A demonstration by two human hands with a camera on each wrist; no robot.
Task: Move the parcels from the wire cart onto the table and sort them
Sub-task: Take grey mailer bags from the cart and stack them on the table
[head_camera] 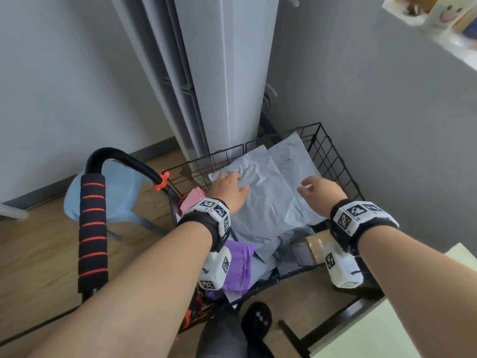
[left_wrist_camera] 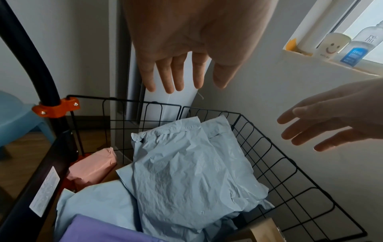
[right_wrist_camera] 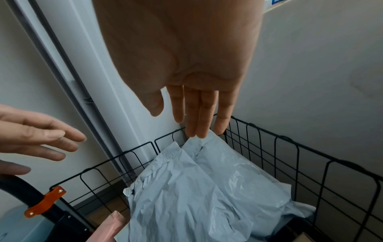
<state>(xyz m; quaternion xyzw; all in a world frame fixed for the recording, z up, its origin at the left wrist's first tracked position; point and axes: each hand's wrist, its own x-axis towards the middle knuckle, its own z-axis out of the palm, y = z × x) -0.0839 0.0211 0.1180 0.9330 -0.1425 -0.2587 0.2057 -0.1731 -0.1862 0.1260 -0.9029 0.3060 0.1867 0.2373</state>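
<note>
The black wire cart (head_camera: pixel 335 156) holds several parcels. A crumpled pale blue mailer (head_camera: pixel 268 202) (left_wrist_camera: pixel 186 176) (right_wrist_camera: pixel 186 188) lies on top, with a second pale blue mailer (head_camera: pixel 296 161) (left_wrist_camera: pixel 217 129) leaning behind it. A pink parcel (head_camera: pixel 192 198) (left_wrist_camera: pixel 93 168), a purple parcel (head_camera: pixel 238 264) and a cardboard box (head_camera: pixel 313 246) lie lower down. My left hand (head_camera: pixel 232 183) (left_wrist_camera: pixel 182 77) hovers over the top mailer's left corner, fingers straight. My right hand (head_camera: pixel 313 188) (right_wrist_camera: pixel 192 117) hovers over its right side, fingers spread. Neither hand holds anything.
The cart's padded handle (head_camera: pixel 93 228) rises at the left, with a blue plastic stool (head_camera: pixel 121 192) behind it. A tall white unit (head_camera: pixel 222 73) stands in the corner behind the cart. A pale table corner (head_camera: pixel 387 332) is at the lower right. Bottles stand on a windowsill (left_wrist_camera: pixel 352 47).
</note>
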